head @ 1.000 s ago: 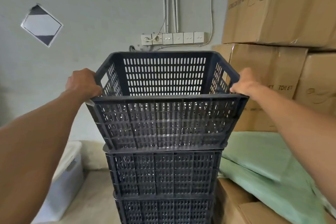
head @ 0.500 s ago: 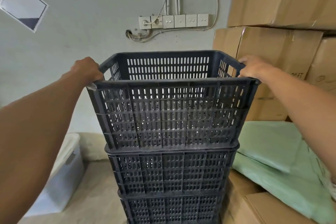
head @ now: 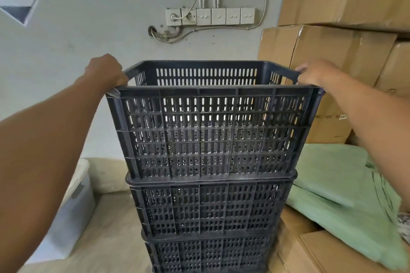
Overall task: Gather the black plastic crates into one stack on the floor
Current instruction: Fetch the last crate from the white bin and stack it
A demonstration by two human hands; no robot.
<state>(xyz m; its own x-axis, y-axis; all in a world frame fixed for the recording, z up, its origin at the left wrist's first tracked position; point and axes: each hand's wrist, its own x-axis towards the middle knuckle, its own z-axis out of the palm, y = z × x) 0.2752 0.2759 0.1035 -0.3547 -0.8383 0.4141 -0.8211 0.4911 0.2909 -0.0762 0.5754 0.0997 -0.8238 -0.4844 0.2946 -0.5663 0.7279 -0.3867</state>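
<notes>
Your left hand point(head: 106, 70) is closed over the left rim of the top black crate point(head: 210, 131), and your right hand point(head: 315, 73) is closed over its right rim. That crate sits squarely on a second black crate point(head: 208, 208), which rests on a third black crate point(head: 206, 255); the three form one upright stack. A translucent plastic bin point(head: 73, 210) stands on the floor to the left. Cardboard boxes point(head: 332, 51) are piled to the right, with green sheeting point(head: 337, 184) lying over lower boxes. A row of wall switches point(head: 218, 16) is mounted behind the stack.
</notes>
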